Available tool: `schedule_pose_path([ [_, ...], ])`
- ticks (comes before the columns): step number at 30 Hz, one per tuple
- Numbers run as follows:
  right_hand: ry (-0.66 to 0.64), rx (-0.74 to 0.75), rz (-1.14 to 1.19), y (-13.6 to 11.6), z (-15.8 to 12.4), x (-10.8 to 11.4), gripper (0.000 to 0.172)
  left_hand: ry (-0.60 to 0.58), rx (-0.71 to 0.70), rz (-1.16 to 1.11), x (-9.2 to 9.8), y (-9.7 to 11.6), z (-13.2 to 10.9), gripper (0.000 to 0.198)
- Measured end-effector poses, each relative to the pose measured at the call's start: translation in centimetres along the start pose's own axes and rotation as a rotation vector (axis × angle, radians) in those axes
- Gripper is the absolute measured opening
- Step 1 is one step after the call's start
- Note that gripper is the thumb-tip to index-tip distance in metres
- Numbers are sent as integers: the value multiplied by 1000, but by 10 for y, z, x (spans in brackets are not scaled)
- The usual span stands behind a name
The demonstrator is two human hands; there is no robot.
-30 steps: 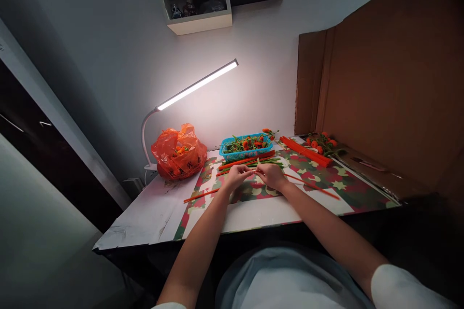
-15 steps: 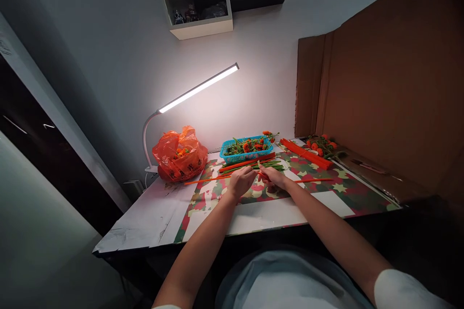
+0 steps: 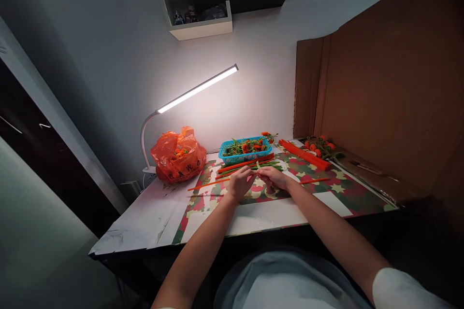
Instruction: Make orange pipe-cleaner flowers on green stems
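Observation:
Over the patterned table cover, my left hand [image 3: 240, 182] and my right hand [image 3: 274, 177] face each other with fingers pinched. Thin orange-red sticks [image 3: 206, 185] stretch out past the left hand, and another orange length [image 3: 316, 180] shows beyond the right. A small pale strip [image 3: 258, 165] stands up at the right fingertips. The fingers hide where they meet the sticks. Just behind the hands lie green stems [image 3: 277, 165] and a red bundle [image 3: 226, 168]. Orange flowers with stems fill a blue basket [image 3: 237, 157] farther back.
An orange plastic bag [image 3: 188, 166] with flowers stands at the left, beside a lit clamp lamp [image 3: 199, 89]. A red stick bundle [image 3: 306, 155] and orange flowers [image 3: 312, 147] lie at the right, near a cardboard sheet [image 3: 380, 87]. Shelves [image 3: 203, 26] hang above.
The orange stick's left end has tilted lower and its right end has shifted slightly left. The pale strip at the right fingertips stands more upright. Both hands remain close together.

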State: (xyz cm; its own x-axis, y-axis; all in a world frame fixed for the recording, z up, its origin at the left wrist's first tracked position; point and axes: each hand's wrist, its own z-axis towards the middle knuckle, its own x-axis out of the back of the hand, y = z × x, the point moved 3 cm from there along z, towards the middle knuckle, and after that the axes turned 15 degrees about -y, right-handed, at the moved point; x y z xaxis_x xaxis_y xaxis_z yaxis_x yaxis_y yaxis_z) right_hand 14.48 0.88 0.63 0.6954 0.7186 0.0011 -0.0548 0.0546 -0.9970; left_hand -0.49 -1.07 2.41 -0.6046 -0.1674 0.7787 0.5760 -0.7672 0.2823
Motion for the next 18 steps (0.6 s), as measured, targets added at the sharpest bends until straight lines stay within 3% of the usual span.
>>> schedule_pose_path([
  [3,66,71,-128,-4,1,0,39,61,64,-175,1,-2,1,26],
  [6,117,152,-335,-9,-2,-3,38,9,155,-383,2,-7,3,33],
  [10,239,197,-731,-12,-7,-11,33,-282,346,-736,1,-19,3,42],
  [12,266,227,-913,-11,-8,-17,31,-439,429,-809,0,-24,-1,45],
  [14,258,248,-993,-9,-8,-21,29,-502,459,-789,-1,-28,-4,44],
  [16,277,225,-967,-6,-6,-19,29,-410,411,-660,-1,-28,-5,40],
  [18,294,169,-847,-4,-5,-13,32,-214,288,-424,0,-23,-5,29],
])
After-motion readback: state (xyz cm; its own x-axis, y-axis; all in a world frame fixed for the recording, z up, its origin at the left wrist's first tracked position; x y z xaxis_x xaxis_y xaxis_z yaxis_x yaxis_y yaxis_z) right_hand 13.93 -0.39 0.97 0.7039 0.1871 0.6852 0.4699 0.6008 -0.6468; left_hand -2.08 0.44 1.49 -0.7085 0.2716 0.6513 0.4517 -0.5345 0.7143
